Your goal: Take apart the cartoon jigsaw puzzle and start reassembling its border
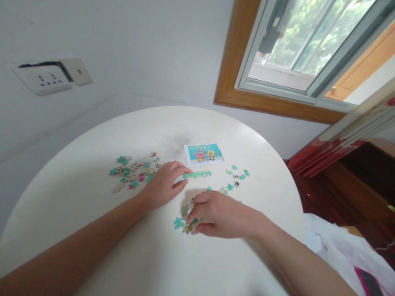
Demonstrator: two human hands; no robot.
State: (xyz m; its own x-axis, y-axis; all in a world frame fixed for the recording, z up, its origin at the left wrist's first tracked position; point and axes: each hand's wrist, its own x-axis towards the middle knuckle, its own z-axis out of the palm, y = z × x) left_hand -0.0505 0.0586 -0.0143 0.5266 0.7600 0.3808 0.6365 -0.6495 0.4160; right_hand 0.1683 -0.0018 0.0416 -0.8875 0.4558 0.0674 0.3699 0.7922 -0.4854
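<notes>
My left hand [166, 183] lies on the table with thumb and fingers apart. Its fingertips touch the left end of a joined strip of jigsaw pieces [199, 174], green with yellow patterns. Nearer to me, my right hand [214, 213] is bent down over a small group of loose pieces. Its thumb and forefinger close around a jigsaw puzzle piece [189, 227] at the table surface, partly hidden by the fingers. A teal piece [178, 223] lies just left of it. Behind the strip rests a picture card [205, 153] with a pink and a yellow cartoon figure.
A heap of loose jigsaw pieces [132, 172] spreads left of my left hand. Several more pieces [237, 176] are scattered at the right. The round white table [92, 238] stands by a wall with a socket [46, 78] and a window. White plastic [342, 246] lies beyond its right edge.
</notes>
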